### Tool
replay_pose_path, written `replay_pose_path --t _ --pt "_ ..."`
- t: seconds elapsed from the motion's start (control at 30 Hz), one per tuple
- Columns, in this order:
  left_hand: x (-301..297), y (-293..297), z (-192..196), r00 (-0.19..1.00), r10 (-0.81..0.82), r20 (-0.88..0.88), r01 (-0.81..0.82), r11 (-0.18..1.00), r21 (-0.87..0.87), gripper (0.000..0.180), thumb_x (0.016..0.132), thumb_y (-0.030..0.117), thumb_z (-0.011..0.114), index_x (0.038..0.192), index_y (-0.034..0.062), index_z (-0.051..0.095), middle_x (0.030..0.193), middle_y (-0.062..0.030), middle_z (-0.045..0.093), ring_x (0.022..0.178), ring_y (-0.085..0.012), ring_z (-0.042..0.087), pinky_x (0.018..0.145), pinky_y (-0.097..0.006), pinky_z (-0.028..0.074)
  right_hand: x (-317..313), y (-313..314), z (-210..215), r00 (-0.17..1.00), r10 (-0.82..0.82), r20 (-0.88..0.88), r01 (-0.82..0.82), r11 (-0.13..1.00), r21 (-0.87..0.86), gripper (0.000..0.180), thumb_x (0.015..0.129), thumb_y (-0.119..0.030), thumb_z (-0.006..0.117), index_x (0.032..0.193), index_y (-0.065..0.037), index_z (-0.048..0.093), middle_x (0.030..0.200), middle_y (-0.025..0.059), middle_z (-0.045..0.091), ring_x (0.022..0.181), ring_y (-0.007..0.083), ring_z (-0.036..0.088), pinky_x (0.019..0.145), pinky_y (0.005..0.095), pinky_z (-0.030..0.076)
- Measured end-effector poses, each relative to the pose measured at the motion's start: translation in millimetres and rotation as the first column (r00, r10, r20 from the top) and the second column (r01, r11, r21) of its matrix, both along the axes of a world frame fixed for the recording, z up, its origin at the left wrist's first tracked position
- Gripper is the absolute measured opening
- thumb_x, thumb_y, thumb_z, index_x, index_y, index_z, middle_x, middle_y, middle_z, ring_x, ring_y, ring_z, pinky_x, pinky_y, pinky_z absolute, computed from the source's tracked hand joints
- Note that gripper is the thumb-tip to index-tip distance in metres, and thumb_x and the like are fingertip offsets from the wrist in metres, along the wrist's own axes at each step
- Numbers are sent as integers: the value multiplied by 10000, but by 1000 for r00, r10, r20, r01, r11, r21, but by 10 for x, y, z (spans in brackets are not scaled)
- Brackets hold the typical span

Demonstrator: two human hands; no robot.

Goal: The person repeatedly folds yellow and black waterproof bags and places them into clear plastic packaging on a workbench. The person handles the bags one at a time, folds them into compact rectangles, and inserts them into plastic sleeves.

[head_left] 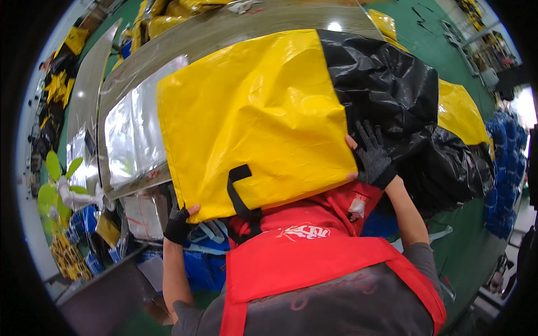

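The left hand (178, 224), in a dark fingerless glove, was clenched on the lower left corner of a big yellow and black bag (258, 120), thumb showing just under the edge. The right hand (371, 157), in a dotted grey glove, lay spread flat against the bag's right side, fingers pressing where the yellow cloth met the black part; it gripped nothing that I could see, it only braced the bag. The bag was held up in front of the person's chest, tilted, with a black strap (240, 193) hanging from its lower edge (the black end looked crumpled and shiny, like thin plastic).

Below the bag hung a red apron (314, 257) over a grey shirt. Behind the bag stood a long shiny metal table (185, 50), with clear plastic sheets (131, 134) lying on its left part. More yellow and black bags (462, 140) were heaped to the right, touching the raised one. Further right, a stack of blue things (507, 168) stood on the green floor (431, 50). At the far left sat a white toy with green leaves (64, 190), near blue bags (202, 263) under the table.
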State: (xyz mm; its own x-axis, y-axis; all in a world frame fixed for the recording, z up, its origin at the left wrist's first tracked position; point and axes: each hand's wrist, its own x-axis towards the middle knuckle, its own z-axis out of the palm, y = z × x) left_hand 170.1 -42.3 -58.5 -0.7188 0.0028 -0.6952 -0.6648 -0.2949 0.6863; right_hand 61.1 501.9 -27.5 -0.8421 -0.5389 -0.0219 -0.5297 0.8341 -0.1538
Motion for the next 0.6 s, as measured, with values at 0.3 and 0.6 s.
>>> replay_pose_path --t 0.3,0.6 --pt "-2048 1564 1282 50 -994 -96 -355 72 -932 622 891 315 588 1413 30 404 1427 -251 400 1328 -424 361 1121 -475 237 430 106 -42 938 -81 -336 16 981 -192 226 859 -127 600 1077 -127 659 1081 113 670 1041 288 621 1028 546 360" --pt "-2701 3197 -282 -598 -798 74 -194 54 -979 720 878 471 509 1480 135 302 1566 -160 175 1444 -381 116 1147 -546 82 -924 -314 1688 937 47 -347 3 990 141 250 845 -234 553 964 -52 677 828 192 656 801 346 654 732 454 513"
